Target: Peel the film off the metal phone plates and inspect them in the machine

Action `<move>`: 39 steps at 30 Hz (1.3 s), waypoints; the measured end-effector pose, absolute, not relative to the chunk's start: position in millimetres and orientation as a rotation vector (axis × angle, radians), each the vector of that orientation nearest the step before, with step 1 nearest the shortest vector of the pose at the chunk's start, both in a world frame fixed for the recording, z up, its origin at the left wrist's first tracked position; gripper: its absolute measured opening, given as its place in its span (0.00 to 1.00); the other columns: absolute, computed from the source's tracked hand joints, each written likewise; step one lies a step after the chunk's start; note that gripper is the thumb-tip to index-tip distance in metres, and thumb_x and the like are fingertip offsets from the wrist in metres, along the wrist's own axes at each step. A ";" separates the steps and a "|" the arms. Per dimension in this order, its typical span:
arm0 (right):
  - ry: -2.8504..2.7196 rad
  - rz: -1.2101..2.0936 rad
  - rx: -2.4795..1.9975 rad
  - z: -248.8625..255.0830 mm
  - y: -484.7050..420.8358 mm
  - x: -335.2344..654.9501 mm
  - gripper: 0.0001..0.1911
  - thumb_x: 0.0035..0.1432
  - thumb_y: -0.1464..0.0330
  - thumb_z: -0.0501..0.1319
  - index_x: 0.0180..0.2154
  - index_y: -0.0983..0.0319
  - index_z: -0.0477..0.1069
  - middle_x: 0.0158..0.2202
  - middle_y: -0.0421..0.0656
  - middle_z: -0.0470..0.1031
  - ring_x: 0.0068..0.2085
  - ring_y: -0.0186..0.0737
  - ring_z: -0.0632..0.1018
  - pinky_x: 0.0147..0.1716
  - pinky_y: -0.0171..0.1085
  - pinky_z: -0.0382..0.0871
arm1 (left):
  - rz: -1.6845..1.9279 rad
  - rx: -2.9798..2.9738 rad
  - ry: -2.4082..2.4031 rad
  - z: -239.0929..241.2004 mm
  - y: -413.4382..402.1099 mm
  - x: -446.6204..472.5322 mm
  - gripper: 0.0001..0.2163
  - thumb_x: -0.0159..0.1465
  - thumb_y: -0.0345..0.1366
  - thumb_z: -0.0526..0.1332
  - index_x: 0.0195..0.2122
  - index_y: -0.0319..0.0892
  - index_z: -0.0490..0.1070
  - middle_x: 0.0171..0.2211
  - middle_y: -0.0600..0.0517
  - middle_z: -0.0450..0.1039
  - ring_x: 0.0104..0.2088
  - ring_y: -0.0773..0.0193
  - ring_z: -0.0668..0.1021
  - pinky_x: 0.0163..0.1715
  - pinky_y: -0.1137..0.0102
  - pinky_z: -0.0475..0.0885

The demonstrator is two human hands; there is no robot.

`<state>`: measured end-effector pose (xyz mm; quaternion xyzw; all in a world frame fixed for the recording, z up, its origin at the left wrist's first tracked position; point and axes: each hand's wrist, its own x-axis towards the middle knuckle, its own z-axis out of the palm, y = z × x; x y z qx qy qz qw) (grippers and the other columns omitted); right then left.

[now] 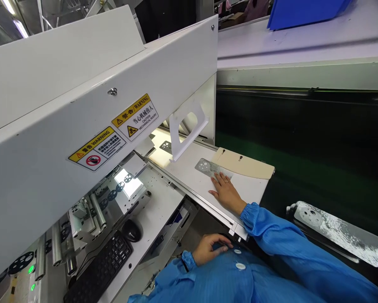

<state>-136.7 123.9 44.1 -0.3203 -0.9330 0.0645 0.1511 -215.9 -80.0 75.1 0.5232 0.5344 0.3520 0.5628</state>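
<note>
My right hand lies palm down with its fingers spread, the fingertips on a grey phone back panel with round camera holes. That panel lies on a white board, alongside a cream guide plate with a curved edge. My fingers cover part of the panel's near end. Close to my waist, my left hand rests against the blue smock with loosely bent fingers and nothing visible in it. A second phone back panel lies farther in on the lit surface, partly under the machine.
A large white machine cover with warning labels overhangs the left side, and a white bracket hangs from it. A keyboard and mouse sit below. Stacked panels lie at right on the dark belt.
</note>
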 end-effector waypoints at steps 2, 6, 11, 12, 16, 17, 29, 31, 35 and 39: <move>-2.679 0.194 -0.929 45.0 124.7 -137.5 0.30 0.64 0.56 0.48 0.58 0.70 0.64 0.63 0.59 0.58 0.64 0.60 0.57 0.59 0.58 0.55 | 0.824 1.243 1.254 76.3 -79.7 -216.3 0.19 0.60 0.52 0.57 0.42 0.42 0.72 0.42 0.43 0.78 0.45 0.54 0.79 0.47 0.61 0.72; -2.662 0.191 -0.911 53.1 121.3 -137.6 0.29 0.64 0.57 0.49 0.58 0.71 0.63 0.63 0.60 0.59 0.64 0.60 0.58 0.59 0.57 0.56 | 0.795 1.259 1.277 75.7 -79.4 -216.4 0.20 0.60 0.53 0.56 0.42 0.42 0.72 0.42 0.45 0.78 0.45 0.56 0.79 0.48 0.62 0.72; -2.493 0.204 -0.823 67.2 103.2 -106.2 0.24 0.65 0.59 0.48 0.53 0.66 0.68 0.57 0.55 0.67 0.60 0.54 0.65 0.56 0.53 0.62 | 0.804 1.264 1.253 76.5 -75.3 -217.4 0.23 0.60 0.55 0.56 0.42 0.40 0.73 0.42 0.43 0.78 0.44 0.55 0.79 0.47 0.63 0.73; -2.437 0.212 -0.854 68.5 100.2 -90.0 0.22 0.65 0.60 0.48 0.52 0.64 0.69 0.54 0.54 0.70 0.57 0.52 0.67 0.54 0.51 0.64 | 0.793 1.268 1.243 77.9 -75.4 -216.5 0.23 0.60 0.55 0.56 0.42 0.40 0.74 0.41 0.42 0.78 0.43 0.55 0.79 0.46 0.63 0.73; -2.162 0.123 -1.298 68.5 94.1 20.5 0.17 0.64 0.63 0.49 0.43 0.63 0.72 0.40 0.51 0.75 0.45 0.48 0.73 0.47 0.46 0.68 | 0.792 1.284 1.263 81.9 -80.9 -208.7 0.22 0.62 0.54 0.55 0.40 0.39 0.75 0.41 0.43 0.78 0.44 0.56 0.78 0.47 0.63 0.72; -2.072 0.072 -1.481 68.0 91.3 58.6 0.16 0.63 0.63 0.50 0.42 0.64 0.72 0.38 0.52 0.75 0.44 0.49 0.74 0.46 0.47 0.68 | 0.787 1.287 1.268 81.3 -81.2 -207.0 0.21 0.63 0.52 0.55 0.41 0.39 0.75 0.41 0.44 0.78 0.44 0.56 0.78 0.48 0.63 0.71; -1.031 0.525 -2.943 55.2 29.2 299.1 0.44 0.38 0.56 0.72 0.52 0.72 0.60 0.55 0.66 0.62 0.56 0.63 0.65 0.49 0.49 0.63 | 0.635 1.536 0.969 92.5 -46.7 -149.7 0.15 0.65 0.44 0.55 0.42 0.40 0.75 0.40 0.45 0.79 0.42 0.60 0.79 0.45 0.67 0.73; -1.035 0.539 -2.916 54.0 29.2 301.0 0.46 0.37 0.56 0.72 0.53 0.72 0.60 0.55 0.65 0.62 0.56 0.62 0.66 0.48 0.48 0.63 | 0.626 1.534 0.959 94.1 -46.1 -140.3 0.14 0.65 0.44 0.56 0.42 0.40 0.75 0.40 0.46 0.79 0.42 0.60 0.79 0.46 0.66 0.73; -1.015 0.534 -2.876 55.8 29.1 305.6 0.49 0.35 0.55 0.73 0.54 0.73 0.58 0.55 0.68 0.62 0.56 0.62 0.66 0.47 0.47 0.62 | 0.629 1.515 0.950 93.8 -49.1 -127.5 0.14 0.65 0.43 0.56 0.42 0.40 0.75 0.40 0.46 0.79 0.42 0.61 0.79 0.46 0.66 0.72; -1.040 0.581 -2.863 61.5 29.2 306.8 0.49 0.36 0.55 0.73 0.54 0.76 0.57 0.54 0.70 0.62 0.55 0.63 0.67 0.45 0.47 0.61 | 0.637 1.495 0.962 93.5 -52.4 -118.4 0.13 0.65 0.42 0.57 0.42 0.39 0.74 0.40 0.46 0.79 0.42 0.61 0.79 0.47 0.66 0.72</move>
